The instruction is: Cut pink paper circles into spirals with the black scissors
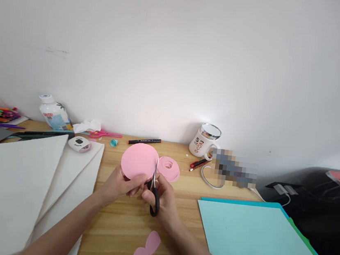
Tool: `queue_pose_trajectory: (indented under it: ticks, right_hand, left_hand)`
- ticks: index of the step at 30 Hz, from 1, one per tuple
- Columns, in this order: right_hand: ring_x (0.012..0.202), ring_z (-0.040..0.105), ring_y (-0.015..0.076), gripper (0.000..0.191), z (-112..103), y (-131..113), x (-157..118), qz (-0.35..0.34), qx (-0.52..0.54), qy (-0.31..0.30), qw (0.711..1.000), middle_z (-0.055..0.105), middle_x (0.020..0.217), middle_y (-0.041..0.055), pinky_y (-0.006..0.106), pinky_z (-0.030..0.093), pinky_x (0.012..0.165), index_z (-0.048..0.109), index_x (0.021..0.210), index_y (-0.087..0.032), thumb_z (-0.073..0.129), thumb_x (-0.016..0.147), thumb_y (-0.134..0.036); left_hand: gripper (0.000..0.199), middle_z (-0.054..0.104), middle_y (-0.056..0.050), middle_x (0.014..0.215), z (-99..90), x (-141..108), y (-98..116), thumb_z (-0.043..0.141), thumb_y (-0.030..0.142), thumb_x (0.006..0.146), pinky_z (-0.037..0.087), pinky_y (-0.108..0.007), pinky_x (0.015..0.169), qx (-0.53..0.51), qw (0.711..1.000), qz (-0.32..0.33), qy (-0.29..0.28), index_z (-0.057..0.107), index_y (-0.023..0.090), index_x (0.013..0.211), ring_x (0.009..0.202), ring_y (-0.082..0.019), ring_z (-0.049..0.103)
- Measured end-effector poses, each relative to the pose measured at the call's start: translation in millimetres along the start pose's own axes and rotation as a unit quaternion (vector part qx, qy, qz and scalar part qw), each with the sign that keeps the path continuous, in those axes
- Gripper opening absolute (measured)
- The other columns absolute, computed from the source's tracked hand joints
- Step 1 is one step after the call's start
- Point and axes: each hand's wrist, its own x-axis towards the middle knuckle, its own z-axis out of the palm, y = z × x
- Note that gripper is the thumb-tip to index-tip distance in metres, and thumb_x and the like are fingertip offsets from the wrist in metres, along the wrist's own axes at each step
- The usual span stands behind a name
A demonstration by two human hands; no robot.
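My left hand (126, 183) grips a pink paper circle (139, 161) by its lower edge, thumb on top and fingers beneath. In my right hand (164, 197) is a pair of scissors (154, 202) with black handles, its blades pointing up at the circle's right edge. Whether the blades are parted there I cannot tell. Just behind my right hand lies a pink paper spiral (172, 171), flat on the wooden table (114, 224). Nearer to me, two joined pink paper pieces (146, 250) rest between my forearms.
White sheets (11, 182) cover the left side, with a white-and-pink device (79, 144) on them. Light blue sheets (261, 238) lie at right. Along the wall stand a white bottle (54, 113) and a mug (204, 142); a black marker (145, 141) and pink scissors (104, 134) lie there.
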Motion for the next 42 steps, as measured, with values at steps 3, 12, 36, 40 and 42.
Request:
queue_pose_trajectory:
  ticks: [3, 12, 36, 40, 42]
  right_hand:
    - [0.049, 0.044, 0.0089, 0.036, -2.4, 2.3, -0.4, 0.016, -0.002, 0.002, 1.0, 0.049, 0.062, -0.0043, 0.021, 0.034, 0.046, 0.049, 0.076, -0.02, 0.072, 0.064, -0.044]
    - [0.042, 0.044, 0.0079, 0.034, -5.2, 8.2, -1.7, 0.025, -0.011, 0.007, 1.0, 0.048, 0.053, -0.0071, 0.02, 0.036, 0.043, 0.05, 0.079, -0.019, 0.07, 0.067, -0.043]
    - [0.066, 0.061, 0.0207, 0.036, 1.3, 0.4, 1.7, -0.01, 0.001, -0.031, 0.999, 0.06, 0.064, 0.0004, 0.03, 0.044, 0.058, 0.045, 0.078, -0.022, 0.069, 0.068, -0.046]
    - [0.056, 0.055, 0.0163, 0.036, 0.9, 1.5, 1.0, -0.009, 0.002, -0.017, 1.0, 0.054, 0.06, -0.002, 0.026, 0.04, 0.051, 0.048, 0.079, -0.021, 0.07, 0.066, -0.046]
    - [0.053, 0.05, 0.0137, 0.036, 0.4, 1.8, 0.3, -0.005, -0.006, -0.002, 1.0, 0.052, 0.06, -0.0028, 0.024, 0.037, 0.049, 0.049, 0.077, -0.021, 0.071, 0.065, -0.047]
  left_hand:
    - [0.024, 0.044, 0.004, 0.04, -0.4, 0.0, -1.1, 0.056, 0.033, 0.077, 0.034, -0.018, 0.039, -0.013, 1.0, 0.002, 0.001, 0.056, 0.013, 0.064, 0.038, -0.007, 0.039]
    - [0.03, 0.045, 0.003, 0.04, -2.1, 1.2, -4.9, 0.054, 0.036, 0.078, 0.035, -0.018, 0.039, -0.028, 0.999, 0.019, 0.001, 0.054, 0.013, 0.057, 0.038, -0.007, 0.041]
    - [0.028, 0.046, 0.003, 0.037, 1.5, -0.3, 3.8, 0.057, 0.036, 0.074, 0.041, -0.021, 0.043, 0.021, 0.999, 0.012, 0.023, 0.056, 0.017, 0.054, 0.039, -0.01, 0.043]
    - [0.03, 0.045, 0.003, 0.037, 1.3, -0.1, 2.3, 0.057, 0.037, 0.074, 0.04, -0.02, 0.041, 0.016, 1.0, 0.011, 0.024, 0.055, 0.016, 0.053, 0.038, -0.009, 0.041]
    - [0.03, 0.045, 0.003, 0.037, 0.8, 0.2, 0.4, 0.057, 0.037, 0.074, 0.037, -0.019, 0.039, 0.009, 1.0, 0.01, 0.024, 0.056, 0.015, 0.054, 0.037, -0.009, 0.04]
